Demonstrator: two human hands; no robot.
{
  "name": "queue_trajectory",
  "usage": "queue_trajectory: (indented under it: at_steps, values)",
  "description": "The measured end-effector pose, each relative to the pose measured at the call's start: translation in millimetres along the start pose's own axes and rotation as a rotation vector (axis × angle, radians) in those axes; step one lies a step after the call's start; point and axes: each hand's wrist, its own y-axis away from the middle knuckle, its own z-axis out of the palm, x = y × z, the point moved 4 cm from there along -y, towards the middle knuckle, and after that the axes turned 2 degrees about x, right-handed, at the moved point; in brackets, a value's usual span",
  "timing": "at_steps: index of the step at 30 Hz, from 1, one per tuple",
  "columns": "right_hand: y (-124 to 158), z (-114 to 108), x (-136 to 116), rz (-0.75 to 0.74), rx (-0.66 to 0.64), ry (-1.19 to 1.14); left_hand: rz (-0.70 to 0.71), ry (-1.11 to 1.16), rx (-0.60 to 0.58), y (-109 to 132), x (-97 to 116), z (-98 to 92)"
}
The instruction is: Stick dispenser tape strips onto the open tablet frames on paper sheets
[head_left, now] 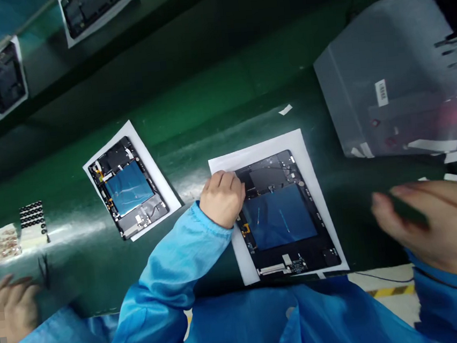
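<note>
Resting left hand against the tablet beside it
Press lightly; its grip cannot be told; right hand, fingers apart.

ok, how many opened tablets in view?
4: one tablet at the left hand, a second left of that, a third and fourth at top left. More may be off-frame.

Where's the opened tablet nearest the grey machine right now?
In the head view, the opened tablet lies just right of centre on a white sheet, with the person's left hand at its upper-left corner.
</note>
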Motion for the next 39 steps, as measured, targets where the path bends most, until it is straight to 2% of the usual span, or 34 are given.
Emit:
queue_trajectory:
  at_steps: [2,4,8,12,15,19,23,26,30,35,39]
  values:
    - [-3.7,4.0,-33.0,-0.272,-0.012,-0.054,-0.004,-0.026,0.02,1.9,3.7,1.4]
    - [-22.8,14.4,-69.0,-0.419,-0.027,-0.112,-0.003,-0.044,0.041,4.1,6.0,2.5]
    - [-84.3,56.8,-124.2,-0.527,-0.194,-0.158,-0.033,-0.015,0.081,6.5,7.3,1.7]
    - [-126.4,85.3,-148.4,-0.511,-0.2,-0.188,-0.078,0.004,0.132,6.9,9.6,-2.1]
    - [-133.2,90.0,-152.8,-0.538,-0.178,-0.254,-0.106,0.009,0.152,7.8,11.9,-2.6]
    - [-129.2,91.7,-146.6,-0.518,-0.18,-0.33,-0.166,0.05,0.146,9.7,12.6,-0.5]
    - [-124.7,94.5,-144.7,-0.518,-0.18,-0.331,-0.16,0.031,0.148,10.2,13.5,-0.4]
    - [-124.3,93.8,-146.6,-0.534,-0.165,-0.327,-0.132,0.047,0.131,10.0,10.7,-0.6]
    - [-123.6,91.4,-147.7,-0.578,-0.156,-0.323,-0.088,0.091,0.029,7.9,-1.5,0.8]
    - [-119.9,90.8,-147.0,-0.601,-0.156,-0.327,0.053,0.131,-0.031,-0.3,-17.6,-1.8]
    - [-119.2,90.5,-148.6,-0.618,-0.169,-0.322,0.099,0.259,-0.106,-10.2,-29.7,-3.2]
